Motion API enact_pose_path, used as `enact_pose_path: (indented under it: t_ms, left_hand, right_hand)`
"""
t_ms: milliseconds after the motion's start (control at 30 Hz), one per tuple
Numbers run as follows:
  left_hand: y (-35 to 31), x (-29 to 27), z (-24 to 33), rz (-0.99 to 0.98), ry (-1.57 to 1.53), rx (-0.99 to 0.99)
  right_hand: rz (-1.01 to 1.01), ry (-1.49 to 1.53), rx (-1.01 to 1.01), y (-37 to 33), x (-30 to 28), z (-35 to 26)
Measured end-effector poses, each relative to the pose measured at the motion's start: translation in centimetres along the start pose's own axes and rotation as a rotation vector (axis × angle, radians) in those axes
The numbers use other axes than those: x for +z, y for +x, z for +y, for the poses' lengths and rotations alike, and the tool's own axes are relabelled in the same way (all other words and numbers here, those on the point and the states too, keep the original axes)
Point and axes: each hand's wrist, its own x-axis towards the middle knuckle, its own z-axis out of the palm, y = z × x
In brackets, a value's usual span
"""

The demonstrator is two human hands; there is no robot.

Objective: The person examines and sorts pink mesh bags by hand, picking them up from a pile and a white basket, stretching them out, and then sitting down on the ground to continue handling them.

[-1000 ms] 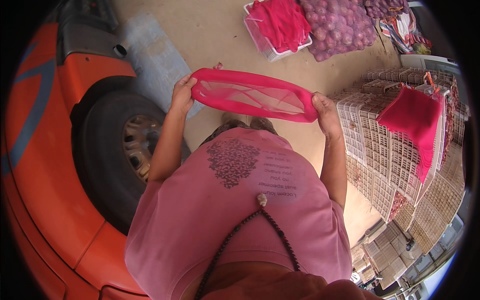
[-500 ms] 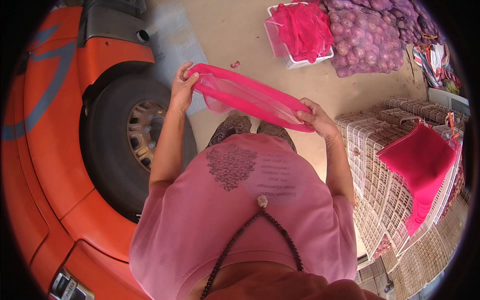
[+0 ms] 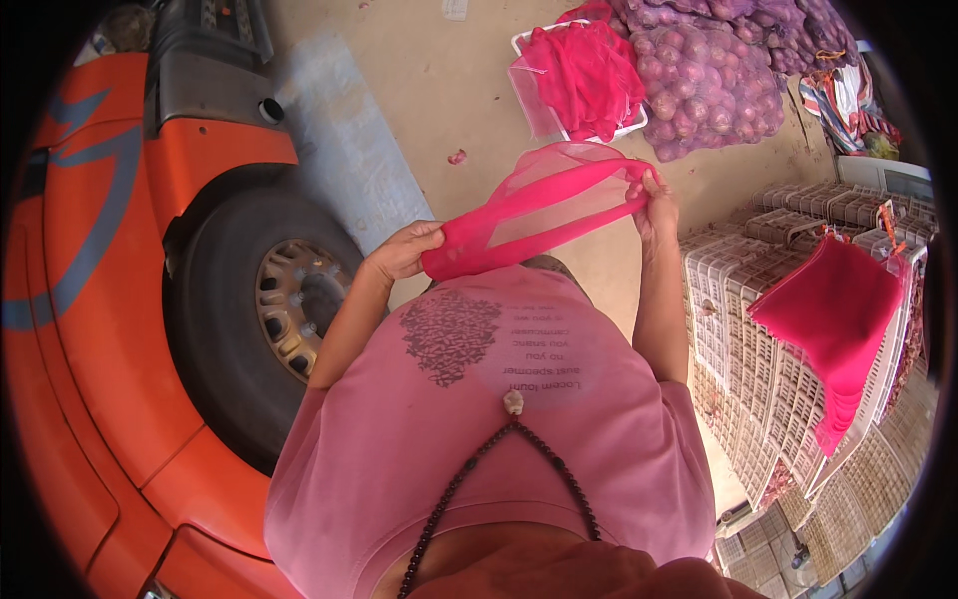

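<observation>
A bright pink mesh bag (image 3: pixel 544 212) is stretched between my two hands in front of my body. My left hand (image 3: pixel 404 250) is closed on its lower left end, near my shirt. At the upper right, my right hand (image 3: pixel 655 203) grips the other end, with the fingers wrapped over the rim. Between the hands the bag's mouth spreads wide, and its thin net shows the floor through it. The far side of the mesh reaches up to a white crate (image 3: pixel 639 122) heaped with more pink mesh bags (image 3: pixel 589 75).
Filled net sacks of red onions (image 3: pixel 714 90) lie at the far right. White plastic crates (image 3: pixel 743 309) stack along my right, with a pink mesh bag (image 3: pixel 838 309) hung over them. On my left stands an orange vehicle (image 3: pixel 90 399) with a big black tyre (image 3: pixel 225 329).
My left hand has come down and nearer my body, while my right hand has risen. The mesh bag now slopes upward to the right, and its mouth looks wider.
</observation>
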Motion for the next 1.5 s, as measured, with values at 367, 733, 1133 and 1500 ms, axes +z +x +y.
enact_pose_path:
  t_ms: [367,733,1133,1500]
  left_hand:
    - [2.4,-4.8,12.3,0.68,-0.803,0.609]
    - [5.6,-2.8,11.3,0.509,0.115,0.319]
    - [-0.7,-4.6,0.9,0.766,0.015,0.223]
    - [1.7,-4.2,-2.0,0.706,-0.005,0.18]
  right_hand:
    - [-0.656,-1.04,0.212,-9.6,14.4,3.0]
    - [0.043,-1.092,-0.329,-1.7,8.2,0.0]
    - [0.645,-1.429,-0.506,14.7,0.2,-8.2]
    - [1.08,-2.455,0.372,-4.5,-14.1,-26.8]
